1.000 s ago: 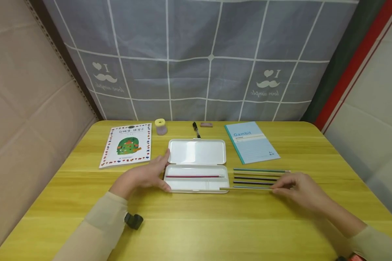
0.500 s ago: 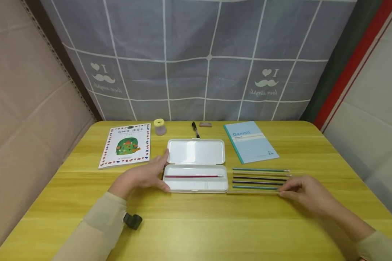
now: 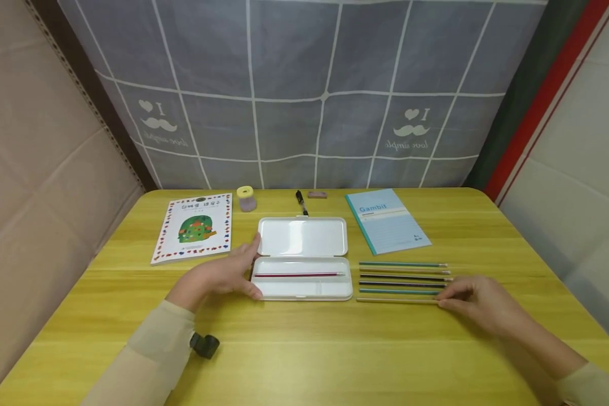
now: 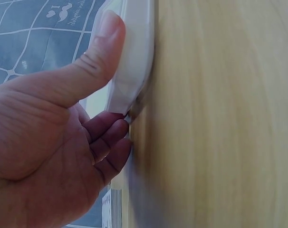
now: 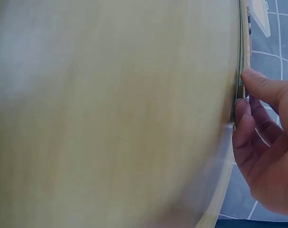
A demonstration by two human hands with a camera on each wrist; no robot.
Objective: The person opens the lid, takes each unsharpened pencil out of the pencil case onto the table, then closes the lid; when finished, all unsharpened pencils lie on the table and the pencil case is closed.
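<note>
Probably a home study corner: wooden desk (image 3: 304, 349), notebook (image 3: 387, 220), picture book (image 3: 194, 226), curtain (image 3: 304, 96) backdrop

Yellow wood table (image 3: 304, 349) w/ open pencil case (image 3: 301, 256), pencils (image 3: 403, 281), two books, pen.

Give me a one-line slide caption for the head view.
Left hand steadies an open white pencil case while right hand pinches the nearest pencil.

Pencils (image 3: 403, 282) right of case (image 3: 302, 277) (one pencil inside), notebook (image 3: 387, 220) behind
</note>
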